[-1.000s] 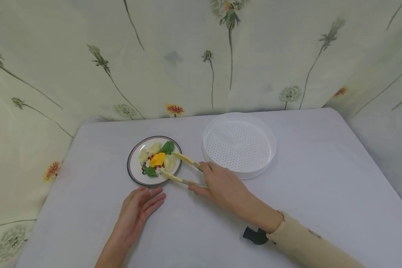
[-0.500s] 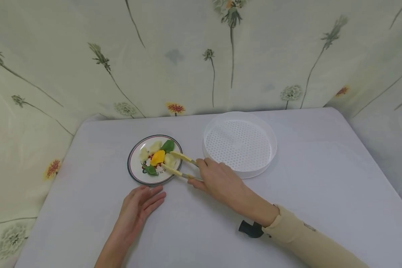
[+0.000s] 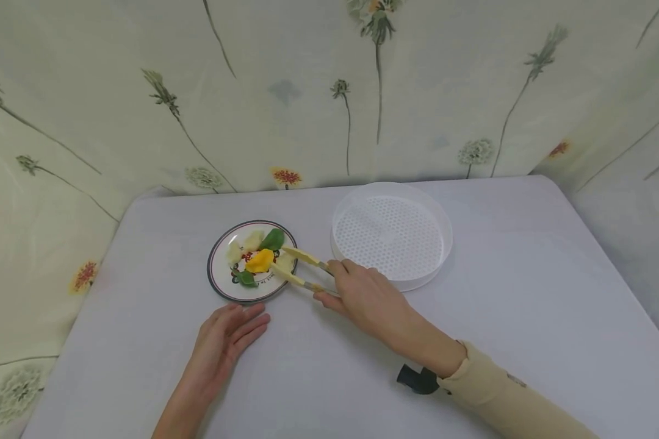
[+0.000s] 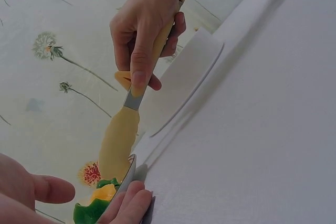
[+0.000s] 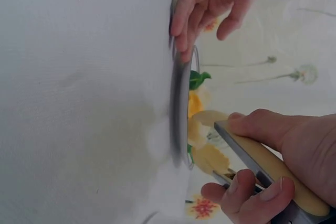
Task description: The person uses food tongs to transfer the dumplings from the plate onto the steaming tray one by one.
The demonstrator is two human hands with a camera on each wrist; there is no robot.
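Cream-yellow tongs [image 3: 299, 269] are being held in the right hand [image 3: 362, 296], fingers curled round the handles. Against the view a second ago, their tips are sitting closer together and further in over the plate [image 3: 219, 283], now closing on a pale dumpling [image 3: 282, 263] at about 3 o'clock on the plate; judging from that, the grip on the piece is nearly made, though whether both tips are touching it cannot be told. The left hand [image 3: 225, 341] is lying flat and relaxed on the table [image 3: 527, 292], holding nothing, fingertips just beside the plate's rim at 6 o'clock, as before. On the plate, a yellow piece [image 3: 260, 261] is lying in the middle with green pieces [image 3: 273, 239] at 12 and 7 o'clock. A white perforated tray [image 3: 392, 235] is standing near the plate at 3 o'clock, nothing lying between them. A floral cloth [image 3: 307, 91] is hanging behind.
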